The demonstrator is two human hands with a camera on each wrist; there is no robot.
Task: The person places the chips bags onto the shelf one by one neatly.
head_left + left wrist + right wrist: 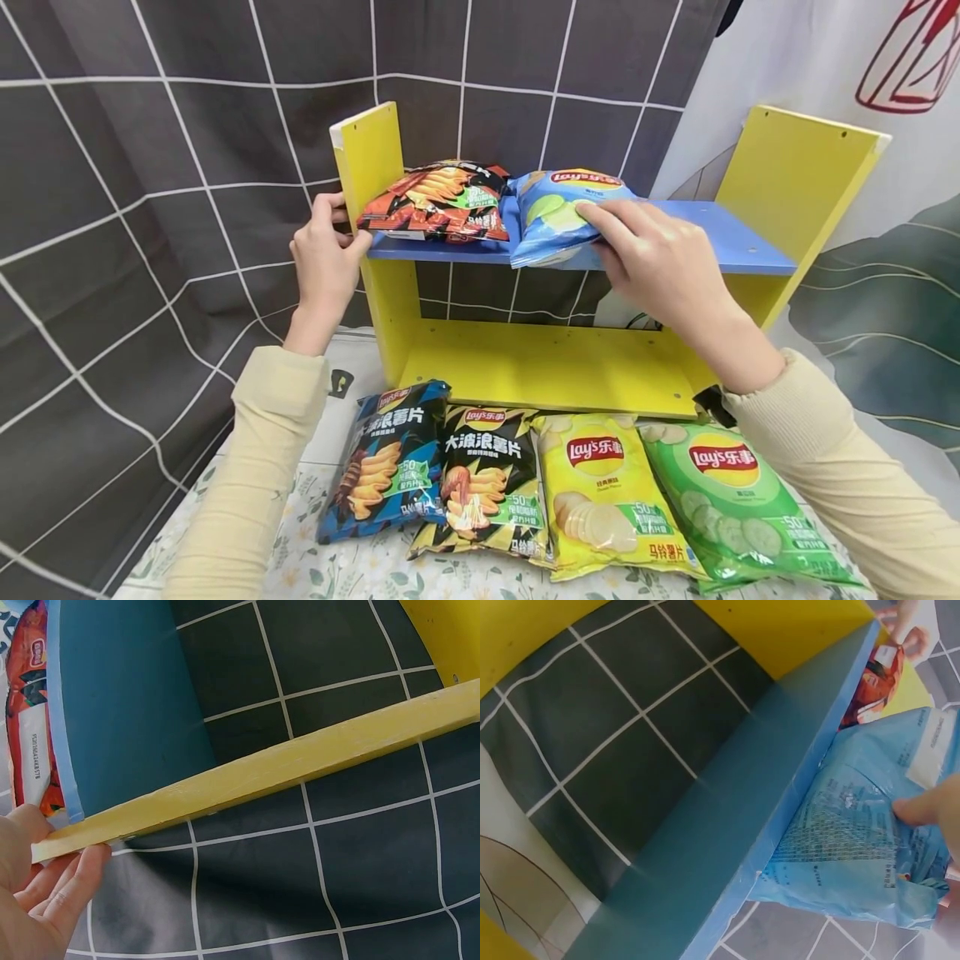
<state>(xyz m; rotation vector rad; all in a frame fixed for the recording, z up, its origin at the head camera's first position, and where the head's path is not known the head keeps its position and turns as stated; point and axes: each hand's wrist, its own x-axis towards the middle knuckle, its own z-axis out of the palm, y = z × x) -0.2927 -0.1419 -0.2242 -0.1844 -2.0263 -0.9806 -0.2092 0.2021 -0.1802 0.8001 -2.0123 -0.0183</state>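
Note:
My left hand (327, 260) grips the front edge of the yellow side panel (367, 137) of a shelf unit. In the left wrist view, fingers lie along one side of that panel and the thumb is near the other. Beside it, a red and black bag of potato chips (442, 200) lies on the blue shelf board (750, 242). My right hand (663, 254) pinches a light blue bag of potato chips (558, 204) by its right side. The blue bag is tilted at the board's front edge, right of the red one; its printed back shows in the right wrist view (840, 832).
In front of the shelf's yellow bottom board (540, 367), a row of chip bags lies on a floral cloth: dark blue (386, 462), black (487, 483), yellow (611, 500) and green (742, 504). Another yellow side panel (802, 175) stands at right. A dark checked curtain (150, 250) hangs behind.

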